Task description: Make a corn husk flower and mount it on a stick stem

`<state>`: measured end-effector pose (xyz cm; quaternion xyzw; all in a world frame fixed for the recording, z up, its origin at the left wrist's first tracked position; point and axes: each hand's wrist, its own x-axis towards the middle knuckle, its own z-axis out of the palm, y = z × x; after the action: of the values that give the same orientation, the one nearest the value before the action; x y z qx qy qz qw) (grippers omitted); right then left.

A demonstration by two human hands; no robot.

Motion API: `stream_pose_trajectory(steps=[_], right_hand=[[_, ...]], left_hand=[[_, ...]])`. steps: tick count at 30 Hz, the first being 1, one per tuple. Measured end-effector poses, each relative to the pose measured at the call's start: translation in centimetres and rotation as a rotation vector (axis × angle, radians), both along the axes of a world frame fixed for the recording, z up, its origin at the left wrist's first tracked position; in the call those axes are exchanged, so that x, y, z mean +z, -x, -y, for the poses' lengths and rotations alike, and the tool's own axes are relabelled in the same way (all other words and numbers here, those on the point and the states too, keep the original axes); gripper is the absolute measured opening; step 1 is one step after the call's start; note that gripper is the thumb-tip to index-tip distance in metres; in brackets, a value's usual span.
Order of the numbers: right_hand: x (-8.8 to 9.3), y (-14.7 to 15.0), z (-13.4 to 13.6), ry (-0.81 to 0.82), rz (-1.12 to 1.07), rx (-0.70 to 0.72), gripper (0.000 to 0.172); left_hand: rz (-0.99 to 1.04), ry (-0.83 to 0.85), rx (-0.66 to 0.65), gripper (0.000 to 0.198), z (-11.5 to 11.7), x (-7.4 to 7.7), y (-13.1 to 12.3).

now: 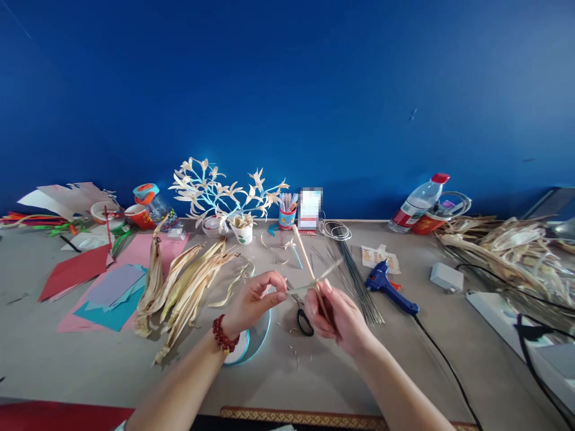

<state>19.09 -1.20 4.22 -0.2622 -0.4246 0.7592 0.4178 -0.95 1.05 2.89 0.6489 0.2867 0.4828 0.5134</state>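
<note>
My right hand (338, 314) is closed around a thin wooden stick (303, 254) that slants up and to the left. Across the stick, near my right thumb, lies a pale narrow strip (330, 269), perhaps dried husk, its free end pointing up to the right. The strip's other end runs to my left hand (258, 298), which pinches it between thumb and fingers. Below the hands, black-handled scissors (305, 323) lie on the table, partly hidden by my right hand. A roll of light-blue tape (269, 326) sits behind my left wrist.
Dried corn husks (193, 281) and coloured paper (121, 293) lie on the left. A cup (242, 232) holds branches with husk flowers (231, 191). Dark wires (357, 275), a blue glue gun (390, 287) with its cord, a bottle (417, 203) and more husks (507, 245) are on the right.
</note>
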Motion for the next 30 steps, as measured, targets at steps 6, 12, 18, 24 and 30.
stream_pose_trajectory(steps=[6, 12, 18, 24, 30], right_hand=[[-0.7, 1.2, 0.3, -0.453, 0.484, -0.182, 0.05], [-0.5, 0.3, 0.1, -0.313, 0.399, -0.307, 0.049], [-1.2, 0.9, 0.0, -0.52, 0.584, -0.266, 0.047], [-1.9, 1.2, 0.1, -0.585, 0.655, -0.222, 0.049], [-2.1, 1.2, -0.1, -0.547, 0.61, -0.187, 0.049]], left_hand=[[-0.086, 0.048, 0.035, 0.024, 1.0, 0.1, -0.8], [-0.155, 0.047, 0.084, 0.022, 0.7, 0.3, -0.2], [-0.149, 0.007, 0.134, 0.019, 1.3, 1.2, -0.6], [-0.202, -0.018, 0.171, 0.017, 1.5, 1.1, -0.6], [-0.167, -0.005, 0.175, 0.016, 1.5, 1.0, -0.8]])
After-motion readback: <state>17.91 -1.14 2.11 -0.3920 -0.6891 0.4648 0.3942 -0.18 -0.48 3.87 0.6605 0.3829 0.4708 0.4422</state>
